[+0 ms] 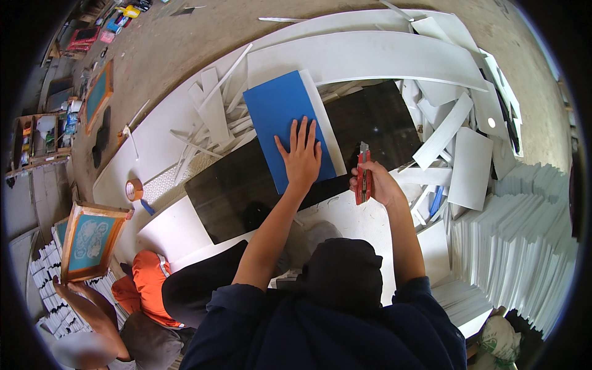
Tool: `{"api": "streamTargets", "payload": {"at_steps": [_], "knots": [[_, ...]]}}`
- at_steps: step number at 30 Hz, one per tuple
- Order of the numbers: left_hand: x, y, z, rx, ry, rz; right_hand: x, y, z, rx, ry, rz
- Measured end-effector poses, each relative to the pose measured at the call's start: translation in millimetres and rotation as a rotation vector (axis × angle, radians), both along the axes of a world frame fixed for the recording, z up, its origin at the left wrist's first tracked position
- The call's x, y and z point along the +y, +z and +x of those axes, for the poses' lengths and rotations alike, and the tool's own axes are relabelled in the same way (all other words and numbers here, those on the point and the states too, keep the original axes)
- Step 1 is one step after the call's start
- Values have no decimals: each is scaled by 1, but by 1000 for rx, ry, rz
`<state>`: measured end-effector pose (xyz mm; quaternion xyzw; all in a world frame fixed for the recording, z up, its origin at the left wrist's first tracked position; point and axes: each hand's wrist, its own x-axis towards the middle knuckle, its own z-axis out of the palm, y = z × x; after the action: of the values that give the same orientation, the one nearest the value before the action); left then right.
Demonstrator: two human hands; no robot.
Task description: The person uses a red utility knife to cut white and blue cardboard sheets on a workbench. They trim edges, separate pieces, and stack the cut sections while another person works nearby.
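Note:
My left hand lies flat with its fingers spread on a blue rectangular board. Under the blue board, a white sheet shows along its right side. Both lie across a long dark, glossy board. To the right, my right hand is closed around a red utility knife, held upright with its metal tip pointing away from me. The knife is apart from the blue board. Whether its blade is extended I cannot tell.
White offcuts and strips surround the dark board. Tall stacks of white sheets stand at right. A tape roll lies at left, near a framed screen held by another person's hands. A blue-handled tool rests among the scraps.

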<state>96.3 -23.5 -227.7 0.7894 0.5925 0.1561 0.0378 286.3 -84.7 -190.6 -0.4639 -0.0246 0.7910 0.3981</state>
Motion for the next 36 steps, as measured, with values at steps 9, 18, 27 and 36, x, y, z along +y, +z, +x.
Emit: {"api": "streamTargets", "payload": {"at_steps": [9, 18, 27, 36], "knots": [[0, 0, 1, 11, 0, -18, 11, 46, -9, -134, 1, 356], [0, 1, 1, 9, -4, -23, 11, 55, -17, -403, 57, 491], [0, 1, 0, 1, -2, -25, 14, 68, -30, -501, -11, 522], [0, 1, 0, 5, 4, -9, 12, 63, -31, -461, 18, 438]]}}
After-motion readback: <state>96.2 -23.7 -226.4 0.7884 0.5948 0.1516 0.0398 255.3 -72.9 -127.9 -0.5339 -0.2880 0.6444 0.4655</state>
